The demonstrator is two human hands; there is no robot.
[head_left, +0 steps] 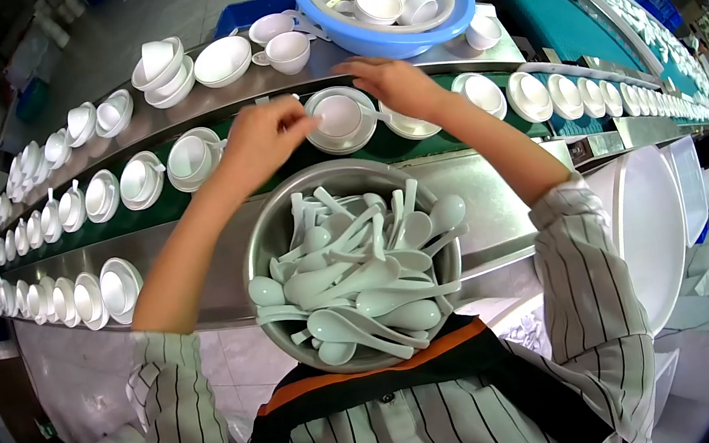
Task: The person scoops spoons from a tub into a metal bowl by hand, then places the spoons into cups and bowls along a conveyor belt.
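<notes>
My left hand [269,138], fingers curled together, is over the green conveyor belt [274,166], at the left edge of a white bowl set [340,120]. Whether anything small is in its fingertips is hidden. Behind that set, near the metal ledge, my right hand [394,84] has its fingers stretched out and holds nothing visible. A white spoon handle sticks out from the set's right side. Between my forearms stands a metal basin [255,258] heaped with white spoons [362,275].
Rows of white bowl sets [142,181] line the belt on both sides. On the ledge behind are a white cup [288,52], stacked bowls [161,72] and a blue basin [311,10] of cups and spoons. More sets [121,289] stand on the near metal ledge.
</notes>
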